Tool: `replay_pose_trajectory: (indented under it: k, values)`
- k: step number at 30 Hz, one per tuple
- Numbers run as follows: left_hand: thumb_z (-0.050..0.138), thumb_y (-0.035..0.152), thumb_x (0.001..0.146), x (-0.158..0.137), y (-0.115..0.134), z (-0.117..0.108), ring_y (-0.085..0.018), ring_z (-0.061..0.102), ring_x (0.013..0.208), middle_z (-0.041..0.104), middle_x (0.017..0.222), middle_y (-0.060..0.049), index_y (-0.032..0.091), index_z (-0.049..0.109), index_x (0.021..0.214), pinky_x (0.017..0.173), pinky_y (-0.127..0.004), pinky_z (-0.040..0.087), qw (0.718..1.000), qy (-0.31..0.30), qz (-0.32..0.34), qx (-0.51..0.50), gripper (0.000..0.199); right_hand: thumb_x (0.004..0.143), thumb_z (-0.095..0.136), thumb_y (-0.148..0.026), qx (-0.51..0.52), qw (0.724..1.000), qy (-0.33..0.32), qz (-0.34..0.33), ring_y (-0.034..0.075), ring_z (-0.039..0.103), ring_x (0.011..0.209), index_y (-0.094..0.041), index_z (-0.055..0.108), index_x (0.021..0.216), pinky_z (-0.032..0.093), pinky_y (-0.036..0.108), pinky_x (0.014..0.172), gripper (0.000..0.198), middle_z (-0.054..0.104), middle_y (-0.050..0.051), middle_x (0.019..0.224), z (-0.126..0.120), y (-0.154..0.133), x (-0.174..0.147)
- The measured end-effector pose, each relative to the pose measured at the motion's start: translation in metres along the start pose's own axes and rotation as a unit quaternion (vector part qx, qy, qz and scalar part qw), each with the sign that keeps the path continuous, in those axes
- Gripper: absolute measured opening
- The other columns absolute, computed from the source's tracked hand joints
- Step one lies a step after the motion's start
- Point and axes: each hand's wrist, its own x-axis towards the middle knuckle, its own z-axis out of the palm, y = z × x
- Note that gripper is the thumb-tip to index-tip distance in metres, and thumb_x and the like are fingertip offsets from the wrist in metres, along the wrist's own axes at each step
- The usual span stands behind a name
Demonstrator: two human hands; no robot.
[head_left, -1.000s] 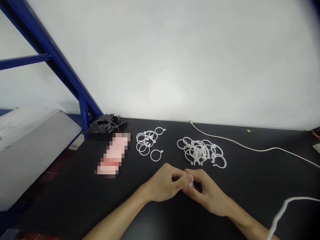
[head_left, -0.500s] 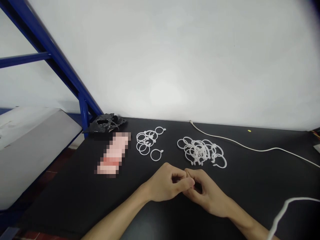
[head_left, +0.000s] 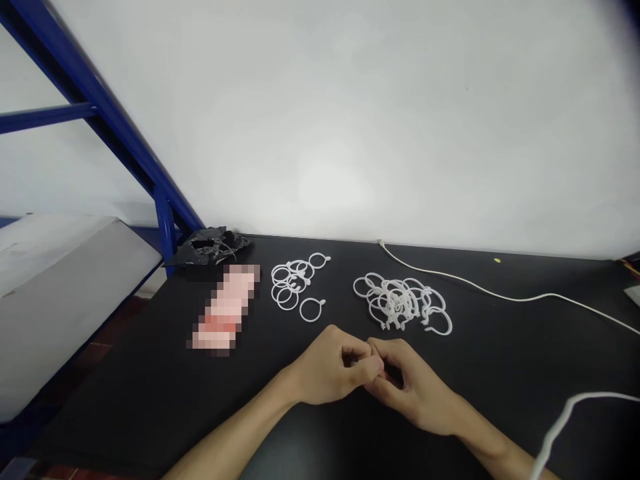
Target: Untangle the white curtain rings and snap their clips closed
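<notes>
My left hand [head_left: 333, 369] and my right hand [head_left: 413, 387] meet at the fingertips low over the black table [head_left: 145, 400]. Both are closed in a pinch, and whatever lies between the fingers is hidden. Just beyond my right hand is a tangled heap of white open rings [head_left: 400, 300], which look like plastic curtain rings with small end tabs. Ahead of my left hand lies a smaller group of white closed rings [head_left: 287, 287], some overlapping. One closed ring [head_left: 311, 310] sits apart at its near side, another [head_left: 319, 261] at the far side.
Left of the rings is a blurred-out pink item [head_left: 227, 307], with crumpled black plastic [head_left: 215, 243] behind it. One white cable [head_left: 465, 281] crosses the back right; another [head_left: 563, 420] hangs near my right forearm. A blue metal frame [head_left: 115, 140] rises at left before a white wall.
My fingertips have shifted very slightly, still pressed together. The view has drifted a little; the rings on the table lie as before.
</notes>
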Motion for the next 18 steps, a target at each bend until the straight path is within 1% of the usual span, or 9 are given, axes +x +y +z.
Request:
replay_pose_trajectory:
  k: [4,6,8,11,13,14,15,16,18]
  values:
    - [0.051,0.035,0.087,-0.001,0.001,0.0,-0.008,0.037,0.054,0.043,0.056,0.004,0.013,0.056,0.061,0.052,-0.022,0.029,1.0,-0.001,0.003,-0.01,0.035,0.089,0.053,-0.053,0.012,1.0,0.003,-0.014,0.011,0.034,0.061,-0.021,0.035,0.069,0.032,0.024,0.057,0.042,0.038,-0.004,0.065,-0.002,-0.003,-0.001]
    - [0.049,0.037,0.089,-0.001,0.001,0.0,-0.008,0.033,0.053,0.039,0.054,0.004,0.015,0.049,0.056,0.051,-0.023,0.027,1.0,0.007,0.0,-0.021,0.039,0.09,0.046,-0.06,0.04,0.999,0.007,-0.03,0.012,0.035,0.062,-0.02,0.04,0.07,0.033,0.025,0.059,0.045,0.039,-0.003,0.066,-0.003,-0.005,-0.001]
    - [0.045,0.039,0.09,-0.001,0.0,0.001,-0.007,0.031,0.051,0.036,0.052,0.004,0.016,0.042,0.052,0.05,-0.024,0.025,0.999,0.013,-0.001,-0.034,0.044,0.092,0.037,-0.064,0.082,0.996,0.003,-0.044,0.012,0.036,0.06,-0.019,0.045,0.07,0.033,0.026,0.057,0.051,0.038,-0.003,0.064,-0.004,-0.005,-0.001]
    - [0.041,0.041,0.092,-0.001,-0.001,0.004,-0.007,0.028,0.049,0.033,0.05,0.005,0.017,0.036,0.05,0.05,-0.025,0.025,0.999,0.01,0.0,-0.047,0.049,0.093,0.032,-0.065,0.12,0.992,-0.001,-0.05,0.011,0.032,0.054,-0.019,0.045,0.066,0.029,0.026,0.051,0.055,0.033,-0.004,0.059,-0.003,-0.002,0.0]
    - [0.039,0.041,0.093,0.0,0.0,0.004,-0.008,0.028,0.051,0.032,0.051,0.005,0.017,0.034,0.051,0.051,-0.025,0.026,0.999,0.005,0.003,-0.047,0.049,0.094,0.035,-0.061,0.103,0.994,0.009,-0.046,0.01,0.033,0.054,-0.019,0.042,0.065,0.03,0.025,0.051,0.052,0.035,-0.004,0.06,-0.001,0.001,0.0]
    - [0.038,0.041,0.094,0.0,0.002,0.003,-0.008,0.031,0.052,0.034,0.053,0.005,0.017,0.036,0.053,0.052,-0.024,0.027,0.999,0.007,0.007,-0.042,0.047,0.095,0.036,-0.058,0.087,0.995,0.02,-0.048,0.01,0.036,0.055,-0.019,0.041,0.065,0.032,0.025,0.052,0.049,0.038,-0.003,0.061,-0.001,0.002,0.0]
    - [0.039,0.04,0.094,0.001,0.004,0.002,-0.009,0.035,0.054,0.039,0.055,0.004,0.017,0.04,0.056,0.053,-0.024,0.03,0.999,0.019,0.015,-0.03,0.044,0.096,0.038,-0.053,0.062,0.996,0.038,-0.056,0.011,0.039,0.057,-0.02,0.04,0.066,0.034,0.025,0.053,0.046,0.041,-0.003,0.063,-0.001,0.004,0.0]
    - [0.041,0.039,0.094,0.001,0.005,0.0,-0.009,0.04,0.057,0.046,0.06,0.003,0.017,0.047,0.061,0.056,-0.024,0.033,0.999,0.044,0.023,-0.011,0.04,0.097,0.039,-0.048,0.027,0.995,0.067,-0.068,0.011,0.041,0.059,-0.02,0.04,0.067,0.036,0.025,0.055,0.042,0.044,-0.002,0.065,-0.001,0.005,-0.001]
    - [0.043,0.036,0.095,0.001,0.008,-0.008,-0.012,0.05,0.069,0.058,0.078,0.0,0.017,0.058,0.08,0.066,-0.025,0.041,0.989,0.133,0.037,0.059,0.028,0.097,0.043,-0.038,-0.067,0.982,0.138,-0.11,0.012,0.045,0.062,-0.02,0.041,0.071,0.039,0.026,0.058,0.032,0.048,0.0,0.069,-0.004,0.008,-0.002]
